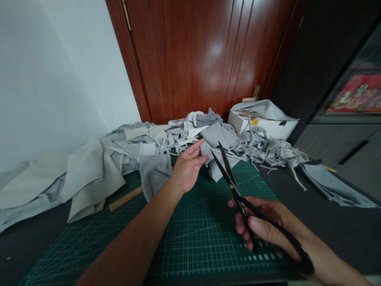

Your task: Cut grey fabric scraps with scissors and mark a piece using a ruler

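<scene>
My left hand [189,167] reaches over the middle of the green cutting mat [202,230]. Its fingers are pressed together at the edge of a small grey cloth piece [216,169], which hangs just beyond the fingertips. My right hand [262,222] grips a large pair of black scissors [230,180], with fingers and thumb through the handles. The blades are slightly apart and point up and to the left, with their tips close to the cloth piece.
Grey and pale cloth [92,167] lies heaped along the left and back. Tangled cut strips [268,147] lie at the right, before a white box [272,129]. A wooden stick [126,198] rests on the mat. Folded grey cloth [333,184] sits far right. A wooden door [190,59] stands behind.
</scene>
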{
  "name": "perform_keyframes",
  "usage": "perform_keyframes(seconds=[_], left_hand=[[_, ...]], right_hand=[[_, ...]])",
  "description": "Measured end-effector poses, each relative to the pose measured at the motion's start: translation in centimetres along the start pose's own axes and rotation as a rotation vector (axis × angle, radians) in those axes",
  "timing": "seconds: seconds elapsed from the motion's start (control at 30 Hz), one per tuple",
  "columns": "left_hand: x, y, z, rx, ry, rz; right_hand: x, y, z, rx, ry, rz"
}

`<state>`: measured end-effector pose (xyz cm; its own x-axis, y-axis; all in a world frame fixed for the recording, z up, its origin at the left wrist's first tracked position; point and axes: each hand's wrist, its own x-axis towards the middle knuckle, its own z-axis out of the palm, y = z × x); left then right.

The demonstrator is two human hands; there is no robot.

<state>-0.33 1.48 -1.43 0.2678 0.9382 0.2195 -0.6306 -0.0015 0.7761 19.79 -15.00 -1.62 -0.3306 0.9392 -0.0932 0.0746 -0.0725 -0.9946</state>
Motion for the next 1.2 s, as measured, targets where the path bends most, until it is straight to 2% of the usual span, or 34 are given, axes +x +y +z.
perform_keyframes(seconds=[0.1, 0.23, 0.67, 0.97, 1.2], left_hand=[[0.0, 0.5, 0.3, -0.002, 0.028, 0.026], [0.0, 1.0, 0.4, 0.014, 0.053, 0.055], [-0.4, 1.8, 0.7, 0.129, 0.053, 0.108], [-0.6, 1.8, 1.0, 0.139, 0.035, 0.081], [-0.7, 1.4, 1.3, 0.152, 0.071, 0.133]], right_hand=[[-0.6, 0.4, 0.2, -0.046, -0.039, 0.040], [-0.5, -0.4, 0.9, -0.062, -0.024, 0.077], [1.4, -0.7, 2.3, 0.021, 0.056, 0.031], [2.8, -0.8, 2.5, 0.063, 0.074, 0.021], [4.3, -0.5, 2.8, 0.092, 0.104, -0.026]])
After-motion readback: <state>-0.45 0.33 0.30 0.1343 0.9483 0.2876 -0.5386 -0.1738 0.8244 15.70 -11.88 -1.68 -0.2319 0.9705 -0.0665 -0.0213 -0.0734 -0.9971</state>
